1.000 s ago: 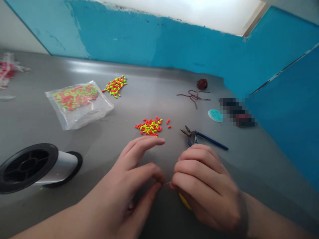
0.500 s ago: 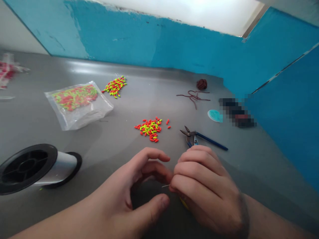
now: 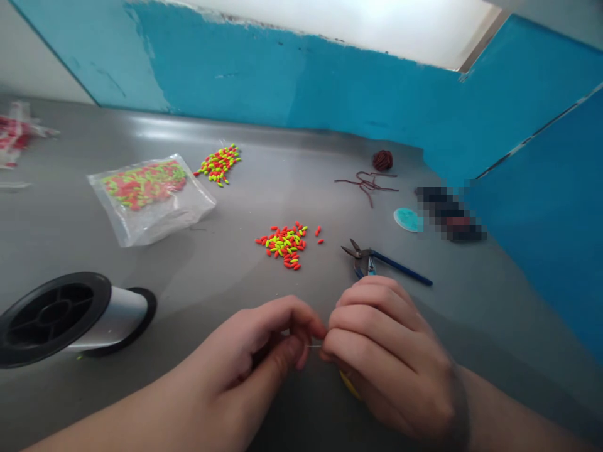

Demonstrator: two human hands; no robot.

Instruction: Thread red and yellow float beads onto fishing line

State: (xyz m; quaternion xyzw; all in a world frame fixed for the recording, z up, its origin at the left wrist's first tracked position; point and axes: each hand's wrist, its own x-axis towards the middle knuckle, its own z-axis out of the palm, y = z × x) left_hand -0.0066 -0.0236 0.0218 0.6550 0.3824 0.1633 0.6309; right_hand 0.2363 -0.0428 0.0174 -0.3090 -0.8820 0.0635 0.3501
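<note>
My left hand [image 3: 257,351] and my right hand [image 3: 386,355] meet low in the middle of the head view, over the grey table [image 3: 264,182]. Both are closed in a pinch, fingertips almost touching. A short, thin pale needle or wire tip [image 3: 313,346] shows between them, coming out of my right fingers. A bit of something yellow [image 3: 349,384] peeks from under my right palm. Just beyond the hands lies a small pile of red and yellow-green beads [image 3: 285,240]. Small pliers with blue handles [image 3: 384,262] lie right behind my right hand.
A black spool of clear line [image 3: 70,317] lies at the left. A clear bag of beads [image 3: 148,194] and a second bead pile [image 3: 218,164] sit further back. Dark red cord pieces [image 3: 367,182], a cord ball [image 3: 382,159] and a pale blue disc [image 3: 407,219] lie near the blue wall.
My left hand first opened, its fingers spread and thumb away from the wire tip. It has now curled shut again into a pinch beside my right fingers. My right hand has hardly moved.
</note>
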